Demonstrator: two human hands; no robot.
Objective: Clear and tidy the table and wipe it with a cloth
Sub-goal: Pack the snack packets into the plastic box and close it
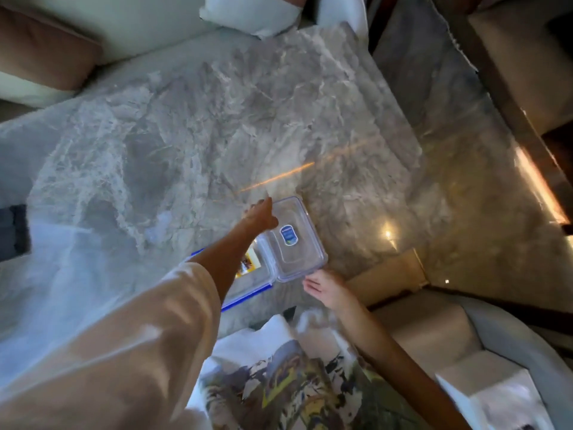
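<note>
- Head view: a clear box [297, 243] with a blue sticker sits on the marble desk [186, 125], close to the near edge and towards the near right corner.
- A blue-edged lid [248, 293] lies flat against the box's left side, nearer the desk's near edge; a yellow label shows through it.
- The left hand [260, 216], reaching out of a cream sleeve [148, 330], rests on the box's far left rim. The blur hides whether its fingers curl round the rim, so I cannot tell its grasp.
- The right hand [324, 288] is at the box's near corner, fingers stretched out and released, their tips just at the rim.
- The left arm crosses over the lid.
</note>
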